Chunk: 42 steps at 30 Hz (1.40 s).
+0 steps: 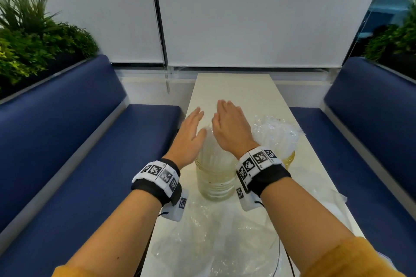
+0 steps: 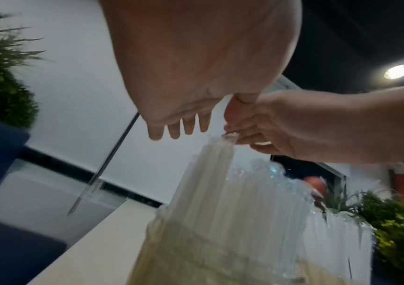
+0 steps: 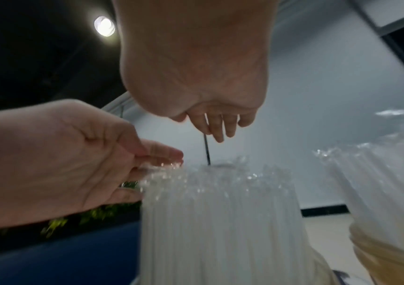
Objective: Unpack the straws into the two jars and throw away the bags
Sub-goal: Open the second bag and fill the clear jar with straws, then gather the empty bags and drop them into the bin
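A clear jar point(image 1: 215, 183) stands near the middle of the pale table point(image 1: 236, 90), packed with upright wrapped white straws point(image 1: 213, 153). My left hand point(image 1: 193, 126) is open at the left side of the bundle, and its fingers point(image 3: 162, 160) touch the straw tops point(image 3: 215, 192). My right hand point(image 1: 227, 117) hovers flat and open over the same bundle point(image 2: 220, 192), its relaxed fingers point(image 3: 220, 125) hanging down. A second jar point(image 1: 289, 158) point(image 3: 391, 250), partly hidden behind my right wrist, holds more straws point(image 1: 276, 139). Neither hand grips anything.
An empty clear plastic bag point(image 1: 213, 238) lies crumpled on the table's near end, and another bag point(image 1: 331, 200) lies at the right edge. Blue benches point(image 1: 90, 164) point(image 1: 360, 141) flank the narrow table. Plants point(image 1: 33, 40) stand behind the left bench. A blind cord point(image 1: 166, 74) hangs at the far wall.
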Motion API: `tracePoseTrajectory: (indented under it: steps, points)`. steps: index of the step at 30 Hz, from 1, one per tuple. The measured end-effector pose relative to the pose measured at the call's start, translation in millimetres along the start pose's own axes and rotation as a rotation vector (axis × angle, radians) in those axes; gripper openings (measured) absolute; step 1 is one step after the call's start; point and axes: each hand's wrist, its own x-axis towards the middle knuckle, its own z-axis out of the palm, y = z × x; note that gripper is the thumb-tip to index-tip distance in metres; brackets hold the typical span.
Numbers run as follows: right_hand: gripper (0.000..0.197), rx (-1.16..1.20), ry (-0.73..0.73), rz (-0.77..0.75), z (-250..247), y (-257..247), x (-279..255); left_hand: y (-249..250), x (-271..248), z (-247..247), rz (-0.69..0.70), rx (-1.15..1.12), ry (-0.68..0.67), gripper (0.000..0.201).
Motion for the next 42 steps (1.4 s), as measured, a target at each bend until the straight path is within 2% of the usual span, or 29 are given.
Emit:
tracePoseTrajectory:
  steps: [2,4,5,8,9,12,13,15,18,20,22,24,26,28,30,33,34,36,38,40,42]
  points:
    - [0.045,-0.079,-0.153,0.028,14.4,11.3,-10.0,9.9,2.9,8.7,0.051,0.158,-0.134,0.055]
    - [0.047,-0.095,-0.328,-0.011,26.5,18.4,-23.3,15.3,1.5,17.9,-0.001,0.256,-0.287,0.053]
    - [0.047,-0.074,-0.322,-0.02,27.0,20.4,-25.0,17.3,1.8,19.7,-0.014,0.273,-0.294,0.052]
    - [0.056,0.057,-0.143,0.068,17.9,22.9,-20.1,19.6,5.9,21.5,0.062,0.317,-0.125,0.052]
    - [0.059,0.071,-0.13,0.09,16.6,22.7,-21.5,18.3,6.0,23.3,0.075,0.35,-0.125,0.053]
    - [0.05,0.125,-0.249,0.07,26.9,26.8,-36.3,11.0,0.1,33.3,0.026,0.433,-0.313,0.053]
    - [0.05,0.138,-0.277,0.06,26.1,27.9,-40.5,9.3,-1.6,34.3,0.026,0.44,-0.324,0.053]
    - [0.052,0.117,-0.235,0.037,20.7,31.0,-40.1,10.9,-1.2,32.3,0.085,0.444,-0.237,0.053]
    - [0.053,0.088,-0.093,0.073,10.2,34.2,-39.7,18.7,-1.8,30.4,0.18,0.497,-0.07,0.051]
    - [0.053,0.055,-0.107,0.073,15.2,35.8,-48.9,19.0,-6.3,36.2,0.173,0.519,-0.141,0.052]
    - [0.054,0.122,-0.215,0.071,26.3,37.6,-61.2,12.9,-10.8,43.1,0.141,0.564,-0.258,0.054]
    - [0.056,0.209,-0.244,0.079,28.1,41.2,-68.0,10.6,-12.7,43.7,0.117,0.56,-0.281,0.054]
    - [0.056,0.238,-0.188,0.059,15.4,41.4,-69.3,14.7,-14.1,40.4,0.115,0.519,-0.258,0.054]
    - [0.054,0.253,-0.138,0.061,-8.8,40.0,-73.5,23.4,-23.9,36.1,0.145,0.465,-0.177,0.051]
    - [0.048,0.24,-0.101,0.113,-37.4,39.1,-85.5,36.7,-45.0,30.7,0.221,0.422,-0.031,0.042]
    - [0.041,0.103,-0.091,0.317,-72.1,40.4,-126.8,49.8,-94.2,23.9,0.276,0.432,0.124,0.016]
    - [0.045,0.027,-0.129,0.398,-78.0,42.0,-145.9,47.0,-111.3,22.5,0.234,0.449,0.139,0.01]
    - [0.057,-0.151,-0.287,0.542,-80.1,45.7,-184.1,30.6,-139.4,21.3,0.041,0.516,0.13,0.008]
    - [0.066,-0.234,-0.492,0.657,-68.3,50.4,-212.5,2.3,-157.7,24.4,-0.274,0.685,0.005,0.029]
    - [0.077,-0.108,-0.656,0.736,-48.0,55.9,-229.5,-24.8,-170.0,32.0,-0.595,0.774,-0.259,0.058]
    - [0.071,0.214,-0.728,0.808,-30.4,54.3,-239.2,-45.1,-177.9,42.7,-0.749,0.715,-0.451,0.074]
